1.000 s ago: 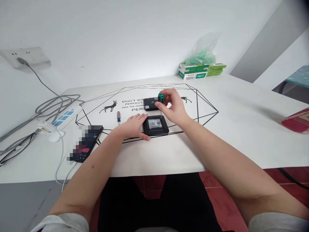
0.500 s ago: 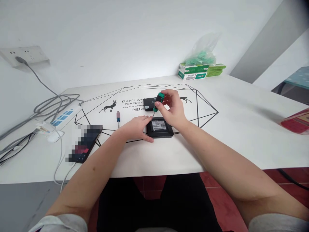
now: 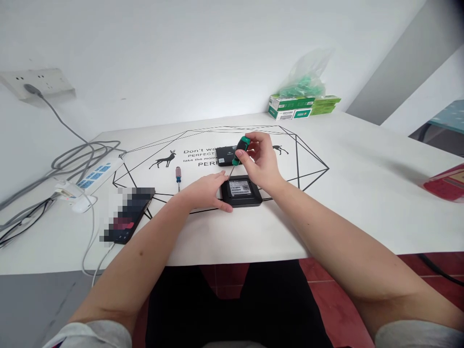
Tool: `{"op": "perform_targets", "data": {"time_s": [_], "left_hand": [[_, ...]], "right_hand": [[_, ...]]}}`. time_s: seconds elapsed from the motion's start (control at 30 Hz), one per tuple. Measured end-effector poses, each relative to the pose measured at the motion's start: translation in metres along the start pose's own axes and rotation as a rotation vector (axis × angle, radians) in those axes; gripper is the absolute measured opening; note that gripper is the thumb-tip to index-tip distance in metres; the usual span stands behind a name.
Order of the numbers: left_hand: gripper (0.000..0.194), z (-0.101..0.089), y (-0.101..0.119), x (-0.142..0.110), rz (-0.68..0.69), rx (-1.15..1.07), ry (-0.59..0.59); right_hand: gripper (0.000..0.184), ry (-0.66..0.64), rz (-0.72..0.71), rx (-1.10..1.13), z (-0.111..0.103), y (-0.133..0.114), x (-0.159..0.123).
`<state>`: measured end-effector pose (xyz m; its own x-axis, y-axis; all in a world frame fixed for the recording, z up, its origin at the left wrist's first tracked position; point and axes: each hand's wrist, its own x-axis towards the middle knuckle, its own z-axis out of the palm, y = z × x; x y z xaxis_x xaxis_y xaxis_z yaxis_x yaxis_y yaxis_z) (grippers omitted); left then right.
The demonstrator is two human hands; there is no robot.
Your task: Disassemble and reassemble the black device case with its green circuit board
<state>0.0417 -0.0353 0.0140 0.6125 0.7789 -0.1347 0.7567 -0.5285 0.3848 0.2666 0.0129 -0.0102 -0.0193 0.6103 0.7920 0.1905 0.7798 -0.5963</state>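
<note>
White printed desk (image 3: 362,193) against white wall (image 3: 181,58), red tile floor (image 3: 329,291).
Right hand (image 3: 264,162): fingers clamped on green screwdriver (image 3: 241,147). Left hand (image 3: 205,191): thumb and fingers apart, braced at black case (image 3: 255,197).

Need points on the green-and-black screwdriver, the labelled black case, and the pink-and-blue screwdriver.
green-and-black screwdriver (image 3: 241,147): head view, on its handle.
labelled black case (image 3: 239,188): head view, on its label.
pink-and-blue screwdriver (image 3: 178,173): head view, on its handle.

Green-black screwdriver (image 3: 237,157): smooth plastic-looking handle (image 3: 242,145), metal shaft (image 3: 231,171). Square case (image 3: 250,198): matt black plastic, paper-like label (image 3: 239,187). Surface (image 3: 362,203): smooth, white, faint sheen. Along far edge: crinkled clear plastic bag (image 3: 304,84), card boxes (image 3: 294,103). Near left edge: white plastic power strip (image 3: 97,175).
</note>
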Motion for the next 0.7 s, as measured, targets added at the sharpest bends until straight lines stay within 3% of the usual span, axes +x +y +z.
{"op": "perform_targets", "data": {"time_s": [0.27,0.5,0.7], "left_hand": [[0.064,0.0,0.003,0.001,0.025,-0.098,0.11],[0.046,0.004,-0.003,0.003,0.017,-0.157,0.169],[0.045,0.003,-0.002,0.003,0.002,-0.171,0.159]], "right_hand": [[0.048,0.011,0.01,-0.017,0.001,0.007,0.0],[0.041,-0.03,-0.06,-0.065,0.004,-0.002,-0.003],[0.043,-0.082,-0.042,-0.078,0.002,-0.009,-0.002]]}}
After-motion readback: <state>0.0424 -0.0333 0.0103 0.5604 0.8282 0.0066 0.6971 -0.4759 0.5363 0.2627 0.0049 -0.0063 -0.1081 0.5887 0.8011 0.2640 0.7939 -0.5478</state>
